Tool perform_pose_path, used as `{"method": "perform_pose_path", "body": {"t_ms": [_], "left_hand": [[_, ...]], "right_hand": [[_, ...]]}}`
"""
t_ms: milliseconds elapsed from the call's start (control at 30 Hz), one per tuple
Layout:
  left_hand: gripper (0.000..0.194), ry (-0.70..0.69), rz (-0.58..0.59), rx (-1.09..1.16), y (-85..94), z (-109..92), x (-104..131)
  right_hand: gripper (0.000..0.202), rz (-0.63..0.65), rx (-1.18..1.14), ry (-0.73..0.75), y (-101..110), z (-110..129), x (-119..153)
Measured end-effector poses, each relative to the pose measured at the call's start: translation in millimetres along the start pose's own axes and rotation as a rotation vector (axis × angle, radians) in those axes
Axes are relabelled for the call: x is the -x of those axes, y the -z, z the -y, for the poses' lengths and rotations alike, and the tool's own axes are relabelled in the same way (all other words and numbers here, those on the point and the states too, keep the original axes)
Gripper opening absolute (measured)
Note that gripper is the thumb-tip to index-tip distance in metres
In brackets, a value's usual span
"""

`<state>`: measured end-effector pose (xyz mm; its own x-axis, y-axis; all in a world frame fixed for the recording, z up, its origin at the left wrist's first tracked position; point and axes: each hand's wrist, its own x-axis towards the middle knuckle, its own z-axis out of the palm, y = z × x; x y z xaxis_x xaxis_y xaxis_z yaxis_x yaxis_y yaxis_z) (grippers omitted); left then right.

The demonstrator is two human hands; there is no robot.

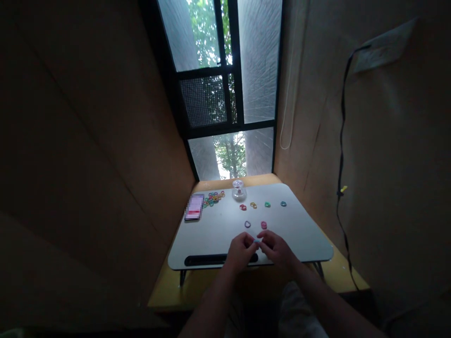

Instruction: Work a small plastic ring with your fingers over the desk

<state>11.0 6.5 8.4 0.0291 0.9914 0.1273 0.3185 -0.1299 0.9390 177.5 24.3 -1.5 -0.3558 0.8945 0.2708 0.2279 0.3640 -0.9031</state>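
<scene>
A: What do the fingers hold?

B: Nearer than the clear jar (239, 191), the left hand (240, 249) and right hand (276, 247) pinch a small pale-blue piece (257, 241); its shape is unclear.

A: What appears done?

B: Six colour groups lie on the jar's near side: purple set (247, 224) and pink set (264, 225), then red set (243, 207), yellow set (253, 205), green set (268, 204) and blue-green set (283, 203), the last three extending rightward.

A: What is left?

B: Left of the jar, a mixed pile of rings (213, 198) appears ungrouped.
</scene>
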Motion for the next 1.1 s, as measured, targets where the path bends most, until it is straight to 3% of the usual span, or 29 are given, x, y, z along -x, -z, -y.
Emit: {"method": "perform_pose_path", "body": {"t_ms": [300, 600, 833, 967, 1100], "left_hand": [[0.023, -0.005, -0.004, -0.076, 0.7, 3.9, 4.1], [0.017, -0.038, 0.019, -0.087, -1.3, 11.0, 7.6], [0.017, 0.016, 0.03, -0.104, 0.9, 15.8, -4.3], [0.017, 0.007, 0.035, -0.093, 2.1, 16.7, -4.7], [0.013, 0.001, 0.0, -0.139, 0.3, 14.6, 0.6]], "right_hand": [[0.02, 0.043, -0.106, -0.17, -3.0, -0.9, -10.6], [0.017, 0.005, 0.009, -0.133, -7.7, -13.7, -6.7], [0.017, 0.032, -0.028, -0.273, -9.5, -9.0, -19.7], [0.02, 0.021, -0.014, -0.204, -9.7, -7.2, -12.9], [0.019, -0.079, 0.183, -0.046, -10.2, -3.6, 0.8]]}}
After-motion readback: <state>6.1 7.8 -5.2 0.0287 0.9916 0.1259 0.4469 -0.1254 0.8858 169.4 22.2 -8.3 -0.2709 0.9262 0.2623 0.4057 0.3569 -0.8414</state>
